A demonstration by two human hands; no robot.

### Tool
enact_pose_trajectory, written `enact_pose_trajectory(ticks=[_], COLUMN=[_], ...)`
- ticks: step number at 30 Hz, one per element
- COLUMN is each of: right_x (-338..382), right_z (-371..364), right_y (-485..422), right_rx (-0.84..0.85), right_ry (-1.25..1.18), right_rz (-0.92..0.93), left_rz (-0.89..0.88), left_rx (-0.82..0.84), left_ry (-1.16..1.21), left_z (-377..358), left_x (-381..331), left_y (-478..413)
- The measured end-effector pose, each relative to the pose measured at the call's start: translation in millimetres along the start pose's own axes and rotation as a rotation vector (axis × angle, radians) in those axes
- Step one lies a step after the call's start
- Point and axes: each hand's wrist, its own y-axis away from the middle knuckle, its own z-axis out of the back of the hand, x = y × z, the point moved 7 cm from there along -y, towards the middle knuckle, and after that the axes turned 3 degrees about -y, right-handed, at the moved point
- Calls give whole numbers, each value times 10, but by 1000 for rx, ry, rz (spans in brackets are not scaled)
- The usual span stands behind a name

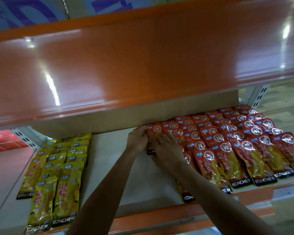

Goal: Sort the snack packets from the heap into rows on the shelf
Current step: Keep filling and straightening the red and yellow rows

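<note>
Both my hands meet on one red snack packet (153, 133) at the back of the shelf (109, 160), at the left end of the red rows. My left hand (137, 139) pinches the packet's left edge. My right hand (166, 152) lies flat over its lower part with fingers straight. Several overlapping rows of red packets (241, 146) fill the shelf's right side. Yellow packets (58, 175) lie in three rows on the left side. The heap is out of sight.
A glossy orange beam of the shelf above (143, 56) hangs close overhead. A cardboard sheet (119, 119) stands along the back. The orange front rail (159, 216) runs below my forearms. Grey slotted uprights (260, 97) stand at the corners.
</note>
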Motion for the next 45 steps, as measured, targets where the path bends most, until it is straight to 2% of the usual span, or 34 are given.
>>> enact_pose_trajectory(ticks=[14,23,28,32,37,39,42,45], right_x=[-9,20,216,495,1076,1400,1974,2605], right_z=[-11,45,81,61,-35,-64,-131,-256], right_y=[21,57,41,-32,-190,-286,-411,-507], right_rx=[28,-16,-85,-109,-106,-110,-108,-82], right_ry=[2,-10,-78,-97,-101,-116,-142,-146], right_rz=[-19,-19,3,31,111,146,199,253], left_rz=[-56,-72,-275,-248,-202,-154,-81,4], left_rx=[13,6,-115,-141,-210,-243,-216,-287], left_ry=[17,-32,-287,-428,-458,-457,-576,-539], left_z=[3,23,179,382,860,1128,1547,2061], left_x=[-72,-92,-209,28,375,591,1019,1456], left_y=[94,220,432,548,727,798,892,1068])
